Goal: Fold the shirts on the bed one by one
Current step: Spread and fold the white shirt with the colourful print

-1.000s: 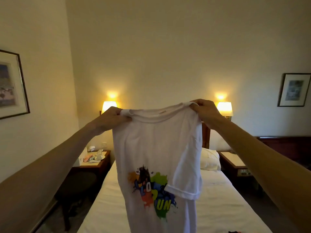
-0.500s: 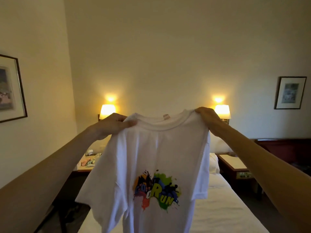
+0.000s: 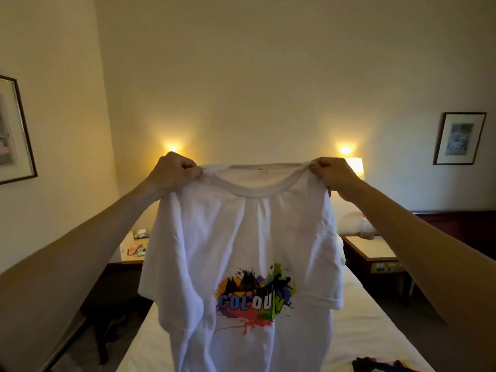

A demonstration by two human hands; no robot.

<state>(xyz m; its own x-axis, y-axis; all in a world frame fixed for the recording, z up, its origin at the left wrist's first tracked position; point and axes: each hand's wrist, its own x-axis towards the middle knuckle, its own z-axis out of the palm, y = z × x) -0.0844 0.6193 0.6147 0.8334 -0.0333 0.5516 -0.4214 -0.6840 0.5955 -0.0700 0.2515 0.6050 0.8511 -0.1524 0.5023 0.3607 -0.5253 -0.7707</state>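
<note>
The white shirt is thin, matt cloth, softly creased, with a ribbed collar and a smooth colour print. The bed wears matt white sheeting. The bedside table is dark, faintly glossy wood, and the wall is matt plaster.

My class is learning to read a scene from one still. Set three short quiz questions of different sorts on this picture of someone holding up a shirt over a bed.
1. True or false: the white T-shirt lies flat on the bed.
2. Which part of the shirt do the left hand and the right hand grip? A) the hem B) the shoulders beside the collar C) the sleeve ends
3. Fill in: the wall lamps, such as the right lamp, are switched ____.

Key
1. False: it hangs in the air, held up.
2. B
3. on
</note>
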